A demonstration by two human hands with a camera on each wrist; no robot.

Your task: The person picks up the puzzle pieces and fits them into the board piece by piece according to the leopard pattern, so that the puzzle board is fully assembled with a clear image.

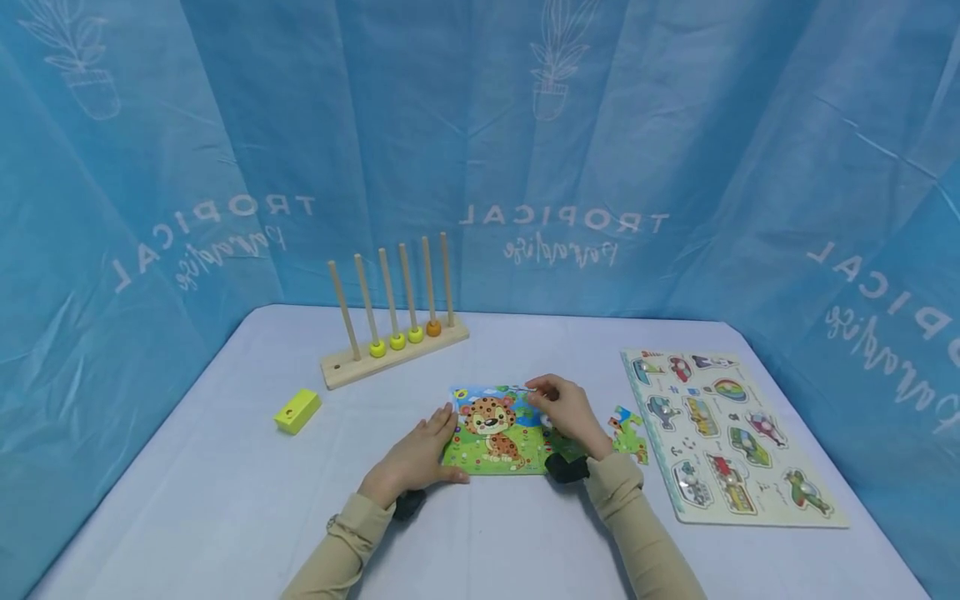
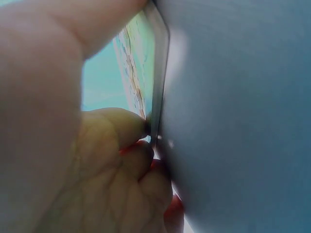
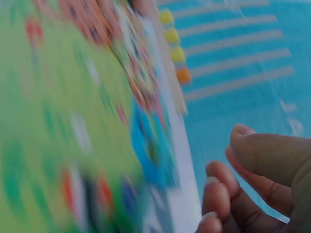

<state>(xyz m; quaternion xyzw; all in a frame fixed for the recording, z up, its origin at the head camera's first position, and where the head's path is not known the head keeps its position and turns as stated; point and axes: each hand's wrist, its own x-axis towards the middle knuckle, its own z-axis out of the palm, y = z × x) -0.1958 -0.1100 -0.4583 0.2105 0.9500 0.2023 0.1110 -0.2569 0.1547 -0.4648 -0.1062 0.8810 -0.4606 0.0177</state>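
A leopard jigsaw puzzle [image 1: 491,429] lies flat at the middle of the table, with green grass and a blue sky on it. Along its left side rests my left hand [image 1: 416,454], fingers extended and thumb at the near corner. The left wrist view shows the fingertips right at the board's edge [image 2: 159,73]. My right hand [image 1: 566,408] is over the puzzle's upper right, hiding part of the picture. Its thumb and loosely bent fingers [image 3: 218,199] hold nothing in the right wrist view. Loose puzzle pieces [image 1: 628,435] lie just right of this hand.
A wooden peg stand [image 1: 397,354] with yellow and orange beads is at the back left. Nearer, on the left, sits a yellow block [image 1: 297,411]. A knobbed picture board [image 1: 712,492] lies along the right side. Blue curtains [image 1: 480,150] surround the white table.
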